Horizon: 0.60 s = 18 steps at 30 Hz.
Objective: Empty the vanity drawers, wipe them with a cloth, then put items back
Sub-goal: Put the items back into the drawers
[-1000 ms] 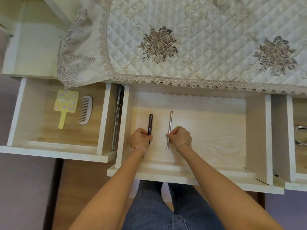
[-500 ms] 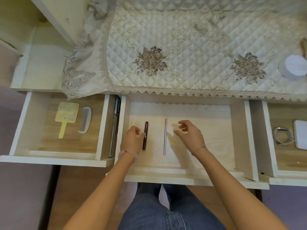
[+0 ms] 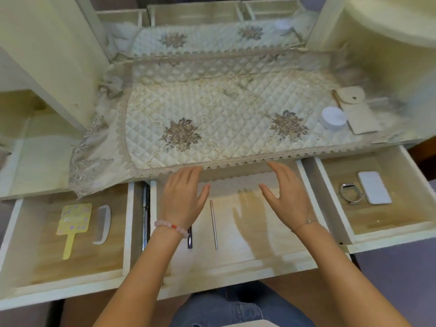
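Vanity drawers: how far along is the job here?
Done, apparently: items lie tidily: mirror and comb in the left drawer, pen and metal rod in the middle drawer, watch and white slab in the right drawer. In hand: nothing; left hand and right hand hover open over the middle drawer. Left, probably: jar and pouch on top, closing drawers. No cloth shows.

A home bedroom: a vanity [image 3: 47, 55] under a quilted lace cover [image 3: 212, 109]; comb [image 3: 102, 224] in a drawer [image 3: 70, 282].

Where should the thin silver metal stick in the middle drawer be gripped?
Probably pinch the thin silver metal stick mid-length from above, fingertips across its narrow width: it lies flat in the middle drawer, lengthwise front to back, both long sides free.
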Each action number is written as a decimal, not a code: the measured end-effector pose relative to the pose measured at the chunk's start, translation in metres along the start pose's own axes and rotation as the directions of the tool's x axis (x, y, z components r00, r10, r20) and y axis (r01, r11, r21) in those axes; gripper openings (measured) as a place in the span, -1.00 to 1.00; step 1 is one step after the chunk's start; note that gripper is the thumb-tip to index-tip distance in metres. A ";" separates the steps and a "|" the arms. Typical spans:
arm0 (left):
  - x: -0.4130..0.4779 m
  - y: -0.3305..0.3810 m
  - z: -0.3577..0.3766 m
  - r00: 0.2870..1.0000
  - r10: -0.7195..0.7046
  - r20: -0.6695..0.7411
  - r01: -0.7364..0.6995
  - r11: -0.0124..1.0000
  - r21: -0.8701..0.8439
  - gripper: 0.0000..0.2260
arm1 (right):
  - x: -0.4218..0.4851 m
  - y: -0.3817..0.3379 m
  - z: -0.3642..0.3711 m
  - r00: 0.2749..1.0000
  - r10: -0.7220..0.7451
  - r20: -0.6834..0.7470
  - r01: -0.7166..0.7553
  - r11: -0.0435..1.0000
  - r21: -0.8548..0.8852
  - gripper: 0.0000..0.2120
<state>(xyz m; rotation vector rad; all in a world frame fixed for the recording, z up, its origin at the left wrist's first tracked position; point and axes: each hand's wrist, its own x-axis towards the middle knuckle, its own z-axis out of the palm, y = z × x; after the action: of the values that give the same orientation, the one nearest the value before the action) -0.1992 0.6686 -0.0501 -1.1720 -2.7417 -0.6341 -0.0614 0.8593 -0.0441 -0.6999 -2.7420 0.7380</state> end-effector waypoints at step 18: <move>0.071 0.104 0.035 0.954 0.296 0.051 -0.293 0.955 -0.047 -0.66 | 0.004 0.094 -0.066 0.963 0.191 -0.192 -0.195 0.981 -0.003 -0.52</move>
<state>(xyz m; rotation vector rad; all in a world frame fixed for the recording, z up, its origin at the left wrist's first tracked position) -0.1727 0.7945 -0.0298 -1.5907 -2.5311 -0.6264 -0.0074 0.9601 -0.0367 -0.9992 -2.5362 0.6425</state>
